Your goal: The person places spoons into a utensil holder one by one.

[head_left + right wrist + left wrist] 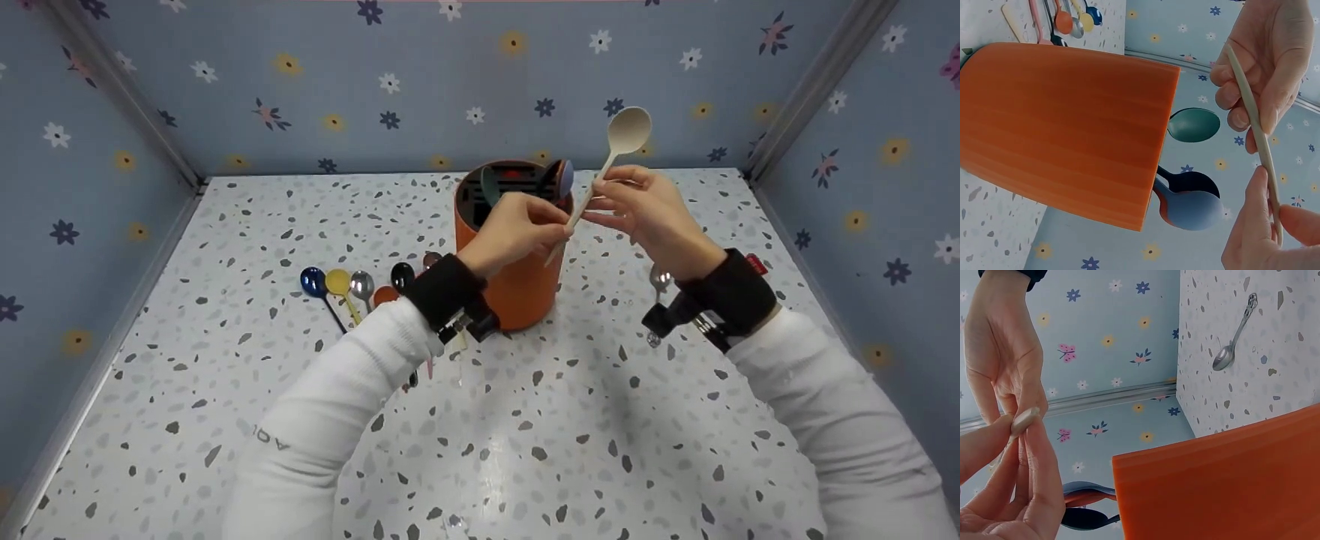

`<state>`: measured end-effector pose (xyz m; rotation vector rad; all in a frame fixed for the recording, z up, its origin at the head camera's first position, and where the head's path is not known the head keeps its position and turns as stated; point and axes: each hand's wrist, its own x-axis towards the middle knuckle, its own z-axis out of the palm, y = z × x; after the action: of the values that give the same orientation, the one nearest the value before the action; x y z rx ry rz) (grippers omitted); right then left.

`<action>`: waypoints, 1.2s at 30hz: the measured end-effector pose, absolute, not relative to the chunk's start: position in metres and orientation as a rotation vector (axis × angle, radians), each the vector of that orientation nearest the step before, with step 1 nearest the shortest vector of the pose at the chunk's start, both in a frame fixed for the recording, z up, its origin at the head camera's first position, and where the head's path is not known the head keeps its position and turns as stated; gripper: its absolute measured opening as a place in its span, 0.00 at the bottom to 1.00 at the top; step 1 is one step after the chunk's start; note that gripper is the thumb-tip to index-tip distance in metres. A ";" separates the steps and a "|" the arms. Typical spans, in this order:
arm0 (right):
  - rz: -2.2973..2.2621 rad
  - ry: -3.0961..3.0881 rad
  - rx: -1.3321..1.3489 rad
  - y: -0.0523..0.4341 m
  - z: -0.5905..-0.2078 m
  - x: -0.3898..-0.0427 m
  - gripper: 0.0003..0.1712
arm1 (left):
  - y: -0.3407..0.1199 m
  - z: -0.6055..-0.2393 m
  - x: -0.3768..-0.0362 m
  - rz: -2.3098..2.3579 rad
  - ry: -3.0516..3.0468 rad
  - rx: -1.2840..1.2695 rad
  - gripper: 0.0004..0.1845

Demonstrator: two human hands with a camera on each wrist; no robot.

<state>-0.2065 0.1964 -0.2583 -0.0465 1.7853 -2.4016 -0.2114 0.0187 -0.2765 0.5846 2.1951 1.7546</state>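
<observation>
Observed above the orange holder [517, 285]: a cream spoon [626, 135], bowl uppermost, handle slanting down toward the left. Handle pinched at its lower end by the left hand [517, 232], fingers [1027, 455] curled about the tip; gripped higher up by the right hand [645, 214], fingers [1252, 107] closed on the shaft. Both hands held clear of the table [525, 435], just over the holder's rim. Noted inside the holder: a teal spoon [1195, 125], a black spoon [1188, 181] and a blue-grey spoon [1190, 209], bowls projecting past the rim. Holder standing upright on the table near the back wall. Recorded to the holder's left: a row of spoons lying on the table, among them a dark blue spoon [313, 282], a yellow spoon [338, 283], a silver spoon [361, 283] and an orange-brown spoon [385, 295], partly hidden behind the left sleeve. Recorded to the right: an ornate silver spoon [1230, 346] lying alone, apart from the holder. Dark bands worn on both wrists.
</observation>
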 end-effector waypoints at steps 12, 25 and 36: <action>-2.481 1.766 -0.079 0.193 -0.245 -0.212 0.17 | 0.020 -0.269 -0.221 1.808 2.241 0.646 0.08; -2.483 1.852 -0.115 0.191 -0.243 -0.218 0.18 | 0.025 -0.271 -0.231 1.792 2.424 0.639 0.08; -2.497 1.932 -0.128 0.190 -0.252 -0.226 0.16 | 0.030 -0.279 -0.236 1.737 2.565 0.582 0.08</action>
<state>-0.2264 0.1901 -0.2518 -0.1279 1.9322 -2.4967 -0.2361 0.0302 -0.2791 0.5816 2.5651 1.7373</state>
